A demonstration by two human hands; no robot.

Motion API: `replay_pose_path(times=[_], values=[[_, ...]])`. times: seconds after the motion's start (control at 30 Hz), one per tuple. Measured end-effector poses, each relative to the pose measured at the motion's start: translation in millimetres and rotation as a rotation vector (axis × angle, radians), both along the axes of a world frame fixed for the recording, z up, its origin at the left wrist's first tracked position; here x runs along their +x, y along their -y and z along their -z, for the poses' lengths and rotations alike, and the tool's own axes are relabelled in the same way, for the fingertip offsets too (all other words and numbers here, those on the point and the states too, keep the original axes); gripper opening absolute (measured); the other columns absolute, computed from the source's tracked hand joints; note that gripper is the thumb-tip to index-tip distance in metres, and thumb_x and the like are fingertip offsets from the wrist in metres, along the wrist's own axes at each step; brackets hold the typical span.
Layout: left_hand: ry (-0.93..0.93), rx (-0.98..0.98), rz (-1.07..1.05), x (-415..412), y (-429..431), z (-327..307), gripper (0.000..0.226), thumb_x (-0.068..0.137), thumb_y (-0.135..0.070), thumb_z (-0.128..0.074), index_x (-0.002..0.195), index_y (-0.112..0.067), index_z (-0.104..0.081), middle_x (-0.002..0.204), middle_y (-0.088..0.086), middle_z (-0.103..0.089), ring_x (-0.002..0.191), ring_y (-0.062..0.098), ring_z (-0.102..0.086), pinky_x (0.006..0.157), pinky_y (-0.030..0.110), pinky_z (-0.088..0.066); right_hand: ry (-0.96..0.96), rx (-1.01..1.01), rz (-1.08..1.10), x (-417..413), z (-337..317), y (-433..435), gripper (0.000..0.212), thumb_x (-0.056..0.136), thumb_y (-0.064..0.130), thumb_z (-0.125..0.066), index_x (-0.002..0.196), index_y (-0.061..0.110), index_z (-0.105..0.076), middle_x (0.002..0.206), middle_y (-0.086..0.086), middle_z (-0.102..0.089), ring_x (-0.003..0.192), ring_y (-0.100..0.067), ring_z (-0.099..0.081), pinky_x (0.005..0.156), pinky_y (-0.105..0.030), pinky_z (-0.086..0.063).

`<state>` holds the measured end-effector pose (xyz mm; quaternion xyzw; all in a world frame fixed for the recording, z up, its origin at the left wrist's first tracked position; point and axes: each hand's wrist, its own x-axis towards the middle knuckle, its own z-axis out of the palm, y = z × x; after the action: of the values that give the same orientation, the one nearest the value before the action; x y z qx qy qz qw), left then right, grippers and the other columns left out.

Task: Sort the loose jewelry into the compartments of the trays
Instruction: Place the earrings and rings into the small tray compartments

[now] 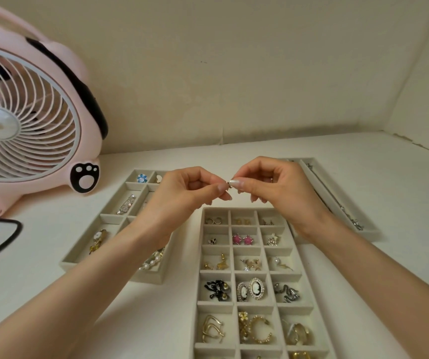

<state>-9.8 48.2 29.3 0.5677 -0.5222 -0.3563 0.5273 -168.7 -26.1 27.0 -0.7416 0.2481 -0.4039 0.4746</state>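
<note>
- Pinching a small dark jewelry piece (230,186) from both sides, using the left hand (182,193) and the right hand (278,187).
- Pressing thumb and forefinger of each grip together on the piece, with the other fingers curling loosely; type of piece too small to tell.
- Holding the piece in the air just above the far edge of the grid tray (200,255), touching no compartment.
- Storing pink star earrings (242,239) in the second-row middle compartment of the grid tray, and cameo pieces (251,288) two rows nearer.
- Placing the wide-compartment tray (78,265) just left of the grid tray, partly under the left forearm, with a pearl strand (153,260) showing at its near end.
- Placing the long narrow tray (371,233) just right of the grid tray, behind the right wrist.
- Standing a pink fan (26,125) well left of the grid tray, on the white tabletop (402,203).
</note>
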Motion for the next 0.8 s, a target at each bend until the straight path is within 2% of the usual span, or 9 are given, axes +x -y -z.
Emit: replay_pose_path(times=[0.13,0.23,0.4,0.5,0.57,0.63,0.7,0.8], values=[[0.014,0.013,0.006,-0.4,0.1,-0.2,0.006,0.081,-0.018,-0.067,0.082,-0.013,-0.068,0.076,0.001,-0.073,0.059,0.002,-0.049,0.060,0.017,-0.038,-0.007,0.025,0.027,-0.4,-0.2,1.4,0.006,0.080,0.006,-0.071,0.084,0.002,-0.068,0.066,0.003,-0.065,0.052,0.002,-0.055,0.049,-0.010,-0.039],[0.013,0.016,-0.002,-1.2,0.1,1.0,0.005,0.080,-0.018,-0.067,0.081,-0.013,-0.068,0.074,0.000,-0.073,0.059,0.002,-0.049,0.062,0.020,-0.038,-0.040,0.047,0.030,-0.3,0.9,2.3,0.005,0.080,0.010,-0.071,0.081,0.005,-0.070,0.065,0.000,-0.066,0.052,0.001,-0.055,0.049,-0.011,-0.039],[0.009,0.020,-0.007,-1.9,0.9,3.9,0.006,0.081,-0.018,-0.066,0.082,-0.013,-0.068,0.074,-0.001,-0.073,0.059,0.002,-0.051,0.062,0.021,-0.038,-0.069,0.049,0.007,-1.4,2.2,3.5,0.008,0.079,0.015,-0.072,0.086,0.011,-0.073,0.075,0.000,-0.072,0.061,-0.008,-0.058,0.056,-0.020,-0.046],[0.010,0.020,-0.001,-1.9,1.1,4.6,0.004,0.081,-0.016,-0.066,0.081,-0.013,-0.068,0.073,-0.001,-0.072,0.058,0.001,-0.050,0.060,0.018,-0.038,-0.066,0.042,-0.003,-1.3,2.4,2.4,0.008,0.077,0.010,-0.073,0.085,0.012,-0.074,0.077,0.002,-0.072,0.063,-0.007,-0.059,0.058,-0.019,-0.045],[0.048,0.034,0.037,0.4,0.7,2.4,0.004,0.083,-0.013,-0.065,0.082,-0.011,-0.068,0.073,0.000,-0.072,0.057,-0.001,-0.052,0.058,0.011,-0.039,-0.074,0.037,0.012,-1.2,2.1,2.3,0.007,0.076,0.008,-0.074,0.083,0.012,-0.074,0.074,0.003,-0.072,0.062,-0.005,-0.059,0.057,-0.016,-0.044],[0.135,0.051,0.066,6.6,0.1,-1.7,0.006,0.085,-0.013,-0.063,0.084,-0.010,-0.068,0.074,0.000,-0.072,0.059,-0.001,-0.054,0.057,0.008,-0.040,-0.084,0.041,0.022,-1.3,1.3,2.3,0.007,0.076,0.006,-0.074,0.082,0.009,-0.073,0.072,0.001,-0.072,0.061,-0.003,-0.060,0.056,-0.013,-0.044],[0.314,0.042,0.039,16.4,1.9,-5.1,0.005,0.084,-0.017,-0.065,0.082,-0.015,-0.068,0.072,-0.003,-0.072,0.064,0.002,-0.057,0.062,0.011,-0.043,-0.123,0.025,0.013,-0.5,-0.5,1.2,0.008,0.075,0.004,-0.075,0.081,0.010,-0.073,0.073,0.000,-0.072,0.065,-0.001,-0.063,0.059,-0.012,-0.046],[0.565,0.054,0.008,27.4,3.3,-5.5,0.007,0.081,-0.024,-0.069,0.074,-0.024,-0.066,0.067,-0.007,-0.068,0.060,0.002,-0.054,0.060,0.017,-0.041,-0.262,-0.055,-0.009,3.8,-3.1,-3.6,0.010,0.075,0.006,-0.076,0.077,0.015,-0.074,0.075,0.003,-0.072,0.068,-0.001,-0.063,0.065,-0.013,-0.048]])
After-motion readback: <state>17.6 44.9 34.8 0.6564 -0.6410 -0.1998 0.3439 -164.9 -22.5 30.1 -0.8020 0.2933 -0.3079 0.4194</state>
